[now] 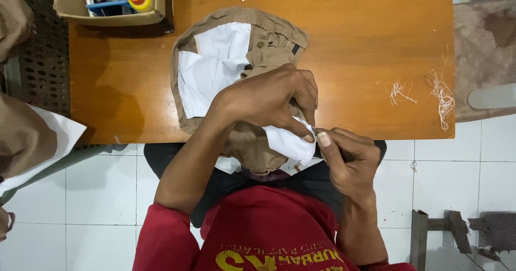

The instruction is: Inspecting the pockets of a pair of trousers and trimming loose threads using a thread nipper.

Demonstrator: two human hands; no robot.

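Wooden surface (344, 50) spreads away from both hands, bare to the right except for loose thread scraps (442, 96), with a cardboard box (72, 5) well off beyond the left hand. Khaki garment (269, 40), turned to show its white lining (215, 66), lies with its long axis running from the surface's near edge down into the lap. Left hand (269, 99) presses down on it, fingers pinching a white fold (290, 142) at the edge. Right hand (349, 161), just beside, has its fingertips closed on a small tool (313, 129), hard to make out, touching that fold.
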